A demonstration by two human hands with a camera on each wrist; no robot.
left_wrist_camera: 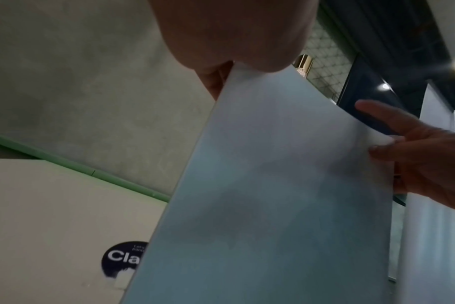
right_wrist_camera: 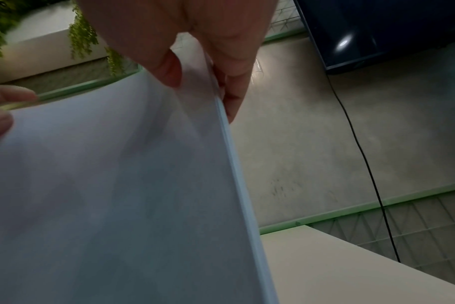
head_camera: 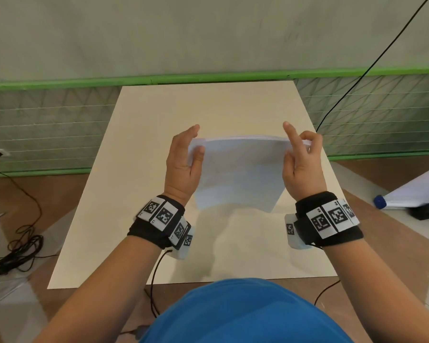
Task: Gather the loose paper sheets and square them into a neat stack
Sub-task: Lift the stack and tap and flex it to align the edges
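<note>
Both hands' grips pinch paper stack (head_camera: 240,169) (edges seemingly flush), left hand (head_camera: 183,164), right hand (head_camera: 304,167), above table (head_camera: 159,115).

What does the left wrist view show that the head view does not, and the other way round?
Only the left wrist view shows a dark round sticker on the table. Only the head view shows both wristbands, the blue shirt and the whole table. Both show the paper stack, upright, held by the left hand and right hand.
</note>
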